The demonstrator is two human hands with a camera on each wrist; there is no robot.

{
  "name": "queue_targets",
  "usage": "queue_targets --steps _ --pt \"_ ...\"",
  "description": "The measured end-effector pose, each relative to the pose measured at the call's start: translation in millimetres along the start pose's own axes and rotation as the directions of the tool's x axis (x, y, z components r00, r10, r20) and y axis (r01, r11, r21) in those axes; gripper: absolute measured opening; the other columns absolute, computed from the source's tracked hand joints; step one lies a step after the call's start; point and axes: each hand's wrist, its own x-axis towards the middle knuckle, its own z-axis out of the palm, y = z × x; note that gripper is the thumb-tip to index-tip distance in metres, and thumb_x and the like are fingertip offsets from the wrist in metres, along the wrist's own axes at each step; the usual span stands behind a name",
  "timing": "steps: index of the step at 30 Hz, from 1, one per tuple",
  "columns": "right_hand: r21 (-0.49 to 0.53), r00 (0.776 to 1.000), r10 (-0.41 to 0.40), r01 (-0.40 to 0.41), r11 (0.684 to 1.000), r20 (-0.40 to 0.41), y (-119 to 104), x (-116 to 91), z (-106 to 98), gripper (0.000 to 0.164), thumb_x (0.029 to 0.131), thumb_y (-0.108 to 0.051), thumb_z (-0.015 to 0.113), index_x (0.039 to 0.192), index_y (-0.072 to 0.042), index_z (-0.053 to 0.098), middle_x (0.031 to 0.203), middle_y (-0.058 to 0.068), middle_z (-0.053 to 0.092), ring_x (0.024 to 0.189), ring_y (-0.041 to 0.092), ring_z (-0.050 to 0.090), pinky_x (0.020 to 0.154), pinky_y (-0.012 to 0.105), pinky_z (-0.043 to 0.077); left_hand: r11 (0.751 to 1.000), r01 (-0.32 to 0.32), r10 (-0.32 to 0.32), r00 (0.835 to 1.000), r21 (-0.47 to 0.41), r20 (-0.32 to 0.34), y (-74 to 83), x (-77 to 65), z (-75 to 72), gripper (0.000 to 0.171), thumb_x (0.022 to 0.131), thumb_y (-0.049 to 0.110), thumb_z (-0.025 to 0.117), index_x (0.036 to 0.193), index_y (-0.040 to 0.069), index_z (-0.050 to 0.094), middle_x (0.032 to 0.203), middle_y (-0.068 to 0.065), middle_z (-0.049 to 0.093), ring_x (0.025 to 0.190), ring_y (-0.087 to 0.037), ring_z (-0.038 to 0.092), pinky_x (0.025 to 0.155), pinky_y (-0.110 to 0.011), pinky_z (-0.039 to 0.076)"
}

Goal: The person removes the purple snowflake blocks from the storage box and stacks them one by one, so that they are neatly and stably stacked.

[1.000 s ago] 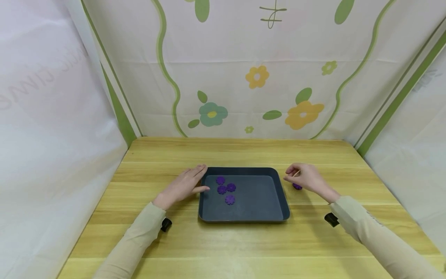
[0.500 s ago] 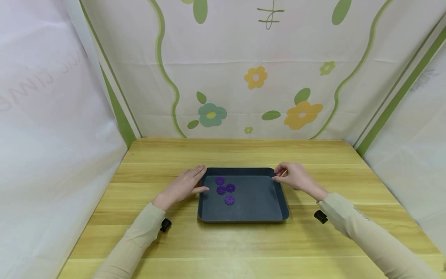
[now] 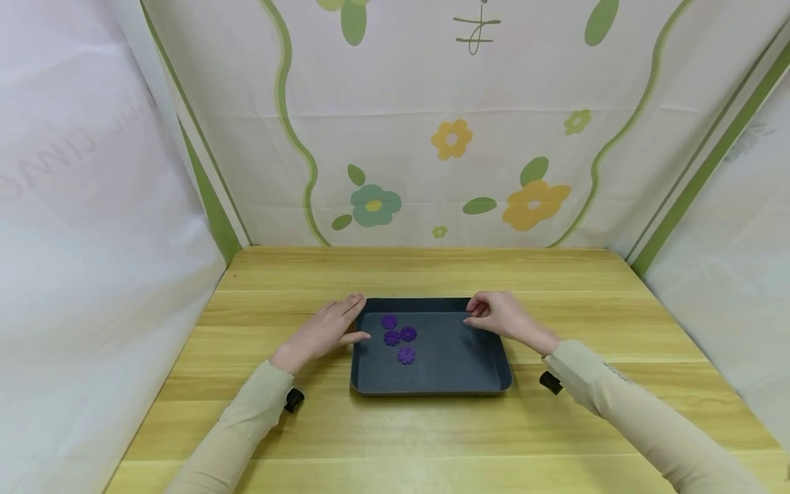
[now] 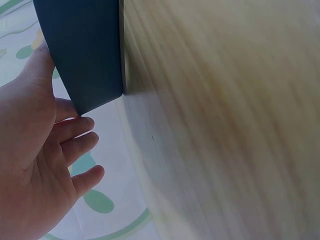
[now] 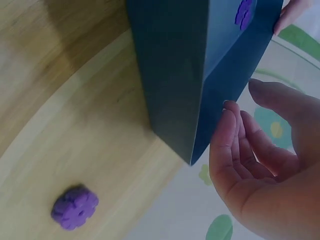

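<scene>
Way in ran over the near right of the tray [image 3: 453, 367]; left hand [image 3: 322, 329] blocked the left rim, purple pieces [image 3: 408, 334] the left half, right hand [image 3: 505, 315] the far right corner.

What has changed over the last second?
The right hand has moved left from beside the tray to over its right side, with nothing visibly held. The left hand still rests at the tray's left edge; the four purple pieces inside lie unchanged.

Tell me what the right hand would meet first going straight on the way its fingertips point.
Probably the rightmost purple flower-shaped disc inside the dark grey rectangular tray, from the head view; the right hand hovers at unclear height, so might pass above.
</scene>
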Motion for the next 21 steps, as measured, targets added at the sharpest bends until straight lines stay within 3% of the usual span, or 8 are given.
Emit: queue_targets --steps 9,21 --pt "-0.011 0.998 -0.057 0.057 0.998 0.007 -9.2 8.0 9.9 0.020 0.084 -0.015 0.078 0.095 0.000 0.070 0.082 0.004 0.071 0.071 0.010 0.064 0.066 0.027 0.057 1.000 0.022 -0.022 1.000 -0.008 0.019 -1.0 0.2 1.3 0.080 0.096 0.053 0.055 0.153 0.001 0.035 0.158 -0.019 0.038 0.145 -0.032 0.040 0.116 -0.053 0.039" --pt "-0.007 0.996 -0.044 0.045 0.999 0.083 -23.9 20.1 21.6 0.022 0.086 -0.017 0.078 0.100 -0.001 0.071 0.085 0.003 0.071 0.074 0.009 0.063 0.068 0.026 0.056 0.999 0.025 -0.025 0.999 -0.020 0.021 -1.6 0.6 1.4 0.079 0.097 0.053 0.055 0.153 0.001 0.035 0.158 -0.019 0.038 0.145 -0.032 0.040 0.117 -0.053 0.039"
